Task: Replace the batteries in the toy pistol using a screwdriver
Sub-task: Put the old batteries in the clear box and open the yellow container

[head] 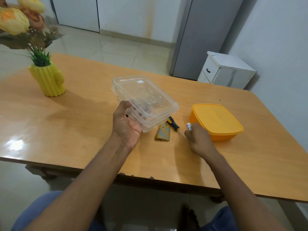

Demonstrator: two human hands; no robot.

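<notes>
Our left hand [126, 124] cupped the clear box [144, 102] above the worktop [80, 124]. Our right hand [198, 139] pinched 1 battery [188, 126]: light, rigid, slippery. We judged the screwdriver [174, 125] best gripped at its handle.

Orange lidded tub [216, 121]; clear box [143, 100]; yellow ribbed vase [48, 80] — black-and-yellow screwdriver handle [173, 123]; white battery [188, 126], dark print.

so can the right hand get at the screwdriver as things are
Probably yes, but not freely: the right hand sits right at the tip of the screwdriver, yet its grip already holds a battery, which it would likely need to put down first.
</notes>
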